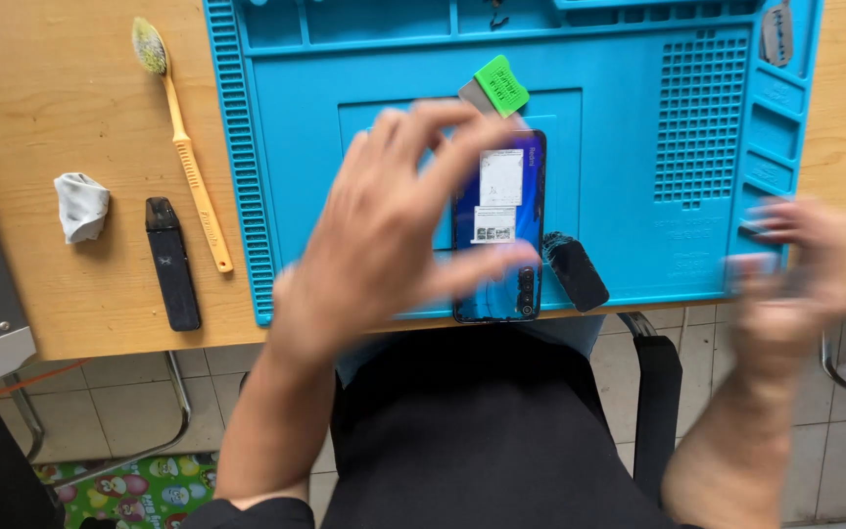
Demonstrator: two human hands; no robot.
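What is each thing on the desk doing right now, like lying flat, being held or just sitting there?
Phone: lying flat on the blue mat, back side up.
Left hand: spread open over the phone, blurred.
Right hand: at the mat's right edge, too blurred to tell if it holds anything.
Green-handled scraper: lying untouched above the phone.
Toothbrush: lying flat on the desk.
Cloth: crumpled.

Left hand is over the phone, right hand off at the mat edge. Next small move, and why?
Probably lower the left hand onto the blue phone to steady it. The phone lies back up on the blue mat, its near end at the table edge, and the spread fingers hover blurred above it, not clearly touching. The right hand is too blurred to tell whether it holds anything.
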